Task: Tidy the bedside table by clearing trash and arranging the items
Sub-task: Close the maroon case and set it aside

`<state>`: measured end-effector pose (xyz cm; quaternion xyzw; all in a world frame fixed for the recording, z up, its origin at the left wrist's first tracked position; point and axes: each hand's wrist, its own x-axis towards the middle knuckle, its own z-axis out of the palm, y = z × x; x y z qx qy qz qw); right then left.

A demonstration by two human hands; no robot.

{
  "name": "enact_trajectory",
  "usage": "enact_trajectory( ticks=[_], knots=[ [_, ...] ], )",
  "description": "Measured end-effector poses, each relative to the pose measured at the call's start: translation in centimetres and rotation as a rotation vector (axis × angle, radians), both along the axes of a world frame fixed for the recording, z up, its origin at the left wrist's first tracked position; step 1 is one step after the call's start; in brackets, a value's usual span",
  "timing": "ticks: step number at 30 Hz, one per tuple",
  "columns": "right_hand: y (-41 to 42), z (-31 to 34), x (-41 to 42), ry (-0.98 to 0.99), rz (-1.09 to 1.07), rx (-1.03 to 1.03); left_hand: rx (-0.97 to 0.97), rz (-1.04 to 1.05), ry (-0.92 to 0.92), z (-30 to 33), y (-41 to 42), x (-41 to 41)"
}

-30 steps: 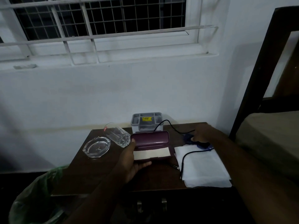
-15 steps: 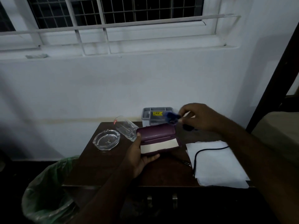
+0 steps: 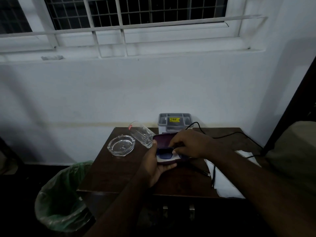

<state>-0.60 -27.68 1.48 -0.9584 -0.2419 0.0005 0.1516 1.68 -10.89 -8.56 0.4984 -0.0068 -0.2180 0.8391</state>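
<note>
On the dark wooden bench (image 3: 119, 171) under the barred window (image 3: 136, 12), the person's left hand (image 3: 153, 165) cups the near left end of an open purple glasses case (image 3: 163, 139), fingers curled beneath it and thumb up along its left edge, so that grip is closed around the case. The lid stands raised toward the wall and the pale lining shows at the front. The right hand (image 3: 189, 145) reaches in from the right and rests over the open case, its fingers pinching a pair of dark blue glasses (image 3: 165, 152) that lies in the tray of the case, one lens plainly showing; the rest of the frame is hidden under the hand. Just left of the case a clear drinking glass (image 3: 141, 135) lies tipped on its side, its base touching or nearly touching the case, and a clear glass ashtray (image 3: 121, 145) sits beside it toward the bench's left edge. A grey compartmented organiser (image 3: 175, 122) with a yellow sticker stands at the back against the white wall. A black cable (image 3: 239, 135) runs from near the organiser across the right part of the bench and over a white sheet of paper (image 3: 227, 183) lying at the right front corner. A bin lined with a green bag (image 3: 63, 199) stands on the floor to the left of the bench, and a bed (image 3: 294, 151) shows at the right edge.
</note>
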Motion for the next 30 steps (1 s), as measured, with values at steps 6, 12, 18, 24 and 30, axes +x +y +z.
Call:
enact_trajectory(
  ticks=[6, 12, 18, 24, 30],
  knots=[
    [-0.3, -0.6, -0.1, -0.022, 0.017, 0.022, -0.012, 0.009, 0.006, 0.0, 0.1, 0.0],
    [-2.1, -0.9, 0.2, -0.209, -0.236, 0.288, -0.006, 0.03, -0.001, 0.4, 0.0, -0.5],
    [-3.7, -0.8, -0.4, 0.241, -0.574, 0.488, 0.035, -0.016, -0.056, 0.9, 0.1, -0.9],
    [-4.5, -1.0, -1.3, 0.564, -0.634, 0.823, -0.059, -0.02, -0.031, 1.0, 0.4, -1.0],
    [-4.7, -1.7, -1.0, 0.623, -0.626, 0.841, -0.111, 0.061, 0.016, 1.6, 0.1, -1.4]
  ],
)
